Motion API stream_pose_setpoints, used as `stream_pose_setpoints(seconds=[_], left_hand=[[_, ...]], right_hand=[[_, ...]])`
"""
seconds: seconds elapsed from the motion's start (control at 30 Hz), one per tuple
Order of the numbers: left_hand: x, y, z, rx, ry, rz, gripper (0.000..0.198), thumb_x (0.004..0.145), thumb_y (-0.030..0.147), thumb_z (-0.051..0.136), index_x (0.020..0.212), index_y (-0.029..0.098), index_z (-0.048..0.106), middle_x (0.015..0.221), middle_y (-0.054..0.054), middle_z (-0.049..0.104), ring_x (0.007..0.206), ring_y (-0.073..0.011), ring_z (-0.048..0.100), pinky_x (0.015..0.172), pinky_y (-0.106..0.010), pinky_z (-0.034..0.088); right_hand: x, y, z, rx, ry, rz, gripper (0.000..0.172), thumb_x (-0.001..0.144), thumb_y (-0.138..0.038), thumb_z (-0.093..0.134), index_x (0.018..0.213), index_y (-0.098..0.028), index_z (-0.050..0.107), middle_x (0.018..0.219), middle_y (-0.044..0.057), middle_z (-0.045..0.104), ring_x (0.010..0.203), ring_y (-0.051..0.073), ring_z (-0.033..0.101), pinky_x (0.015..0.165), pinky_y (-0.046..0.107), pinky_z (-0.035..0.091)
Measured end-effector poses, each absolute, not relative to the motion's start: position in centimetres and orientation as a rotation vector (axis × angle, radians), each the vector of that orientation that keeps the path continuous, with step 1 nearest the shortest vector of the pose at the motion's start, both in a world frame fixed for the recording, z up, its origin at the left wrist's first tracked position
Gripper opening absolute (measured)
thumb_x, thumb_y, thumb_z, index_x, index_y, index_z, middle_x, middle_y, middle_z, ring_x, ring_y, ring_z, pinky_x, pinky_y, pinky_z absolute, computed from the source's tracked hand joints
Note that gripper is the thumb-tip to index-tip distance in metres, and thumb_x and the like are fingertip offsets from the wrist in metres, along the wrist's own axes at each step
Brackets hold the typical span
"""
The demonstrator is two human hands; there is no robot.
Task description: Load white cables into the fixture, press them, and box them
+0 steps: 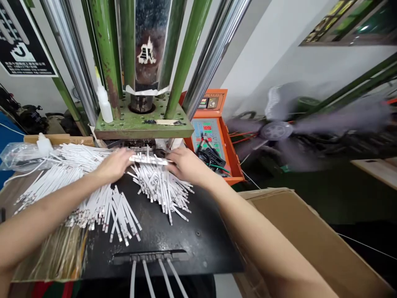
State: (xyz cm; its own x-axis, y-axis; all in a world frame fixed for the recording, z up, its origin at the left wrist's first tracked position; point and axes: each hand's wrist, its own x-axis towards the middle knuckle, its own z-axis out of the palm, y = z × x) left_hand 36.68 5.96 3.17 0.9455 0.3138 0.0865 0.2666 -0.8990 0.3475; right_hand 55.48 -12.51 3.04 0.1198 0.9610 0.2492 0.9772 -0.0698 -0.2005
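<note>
My left hand (116,164) and my right hand (185,165) are at opposite ends of a white strip-like piece (149,159), just in front of the green press plate (142,133). The fingers of both hands are closed on its ends, somewhat blurred. Below the piece lies a pile of thin white strips (163,188) on the black table (198,248). A larger pile of white strips (93,207) spreads under and around my left forearm. Near the table's front edge, a dark slotted fixture (149,256) has several white strips or cables running down from it.
A white bottle (104,105) stands on the press plate. An orange control box (232,153) is right of the press, with a spinning fan (276,130) beyond. A cardboard box (297,223) lies at right; a plastic bag (21,156) at left.
</note>
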Motion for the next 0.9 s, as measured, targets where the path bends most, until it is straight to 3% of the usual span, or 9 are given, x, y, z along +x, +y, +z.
stream_pose_setpoints(seconds=[0.07,0.1,0.2,0.3,0.53,0.67,0.73,0.9], left_hand=[[34.7,1.9,2.9,2.76,0.271,0.069,0.028,0.098,0.024,0.042,0.116,0.023,0.063,0.099,-0.007,0.064,0.091,-0.0233,0.058,0.077,-0.038,0.049],[33.8,-0.3,2.8,2.753,0.166,-0.01,0.028,0.098,0.024,0.041,0.115,0.023,0.063,0.097,-0.006,0.064,0.09,-0.0225,0.058,0.078,-0.038,0.049],[32.1,-6.0,2.9,2.78,-0.042,-0.183,0.024,0.096,0.021,0.045,0.113,0.02,0.062,0.09,-0.005,0.063,0.086,-0.0213,0.059,0.077,-0.036,0.047],[31.4,-8.8,3.6,2.864,-0.091,-0.195,0.021,0.094,0.021,0.048,0.111,0.017,0.06,0.089,-0.006,0.062,0.083,-0.0222,0.059,0.073,-0.035,0.045],[29.8,-8.6,2.5,2.748,0.003,-0.106,0.02,0.095,0.017,0.041,0.108,0.016,0.058,0.091,-0.007,0.063,0.086,-0.0218,0.059,0.077,-0.033,0.046],[29.0,-8.7,1.0,2.813,0.029,-0.166,0.02,0.093,0.016,0.047,0.111,0.017,0.055,0.099,-0.008,0.065,0.092,-0.0252,0.061,0.08,-0.038,0.048],[28.8,-8.7,0.9,2.785,0.06,-0.149,0.019,0.093,0.017,0.049,0.111,0.017,0.054,0.103,-0.008,0.065,0.095,-0.0252,0.062,0.081,-0.038,0.048],[29.2,-8.8,0.8,2.804,0.036,-0.023,0.012,0.094,0.021,0.048,0.102,0.016,0.055,0.096,-0.007,0.064,0.089,-0.0235,0.062,0.077,-0.035,0.048]], right_hand=[[52.9,-17.1,3.6,-1.764,-1.895,0.019,0.037,0.093,-0.043,0.058,0.114,-0.013,0.06,0.094,0.012,0.064,0.087,0.023,0.06,0.077,0.033,0.049],[51.5,-18.9,3.6,-1.622,-1.909,0.02,0.036,0.096,-0.044,0.052,0.116,-0.015,0.058,0.091,0.01,0.064,0.08,0.02,0.061,0.071,0.03,0.049],[47.7,-22.2,2.6,-1.41,-1.948,-0.144,0.029,0.103,-0.029,0.033,0.104,-0.017,0.059,0.071,0.004,0.062,0.06,0.016,0.056,0.057,0.027,0.044],[45.8,-23.6,1.2,-1.389,-1.79,-0.302,0.028,0.102,-0.024,0.032,0.096,-0.017,0.058,0.062,0.002,0.058,0.051,0.015,0.053,0.05,0.028,0.043],[49.2,-21.9,4.8,-1.336,-0.848,-0.563,0.033,0.1,-0.044,0.04,0.08,-0.025,0.057,0.065,0.003,0.056,0.051,0.018,0.055,0.049,0.032,0.046],[52.3,-17.4,6.3,-1.838,-1.196,0.065,0.034,0.095,-0.047,0.051,0.09,-0.016,0.064,0.066,0.003,0.061,0.06,0.019,0.058,0.058,0.029,0.046],[52.2,-16.6,5.3,-2.012,-1.251,0.183,0.031,0.089,-0.041,0.064,0.099,-0.012,0.064,0.072,0.005,0.063,0.066,0.02,0.06,0.064,0.03,0.046],[46.2,-20.8,1.2,-1.8,-1.64,0.3,0.024,0.084,-0.031,0.072,0.102,-0.016,0.063,0.083,0.005,0.067,0.078,0.02,0.062,0.073,0.03,0.048]])
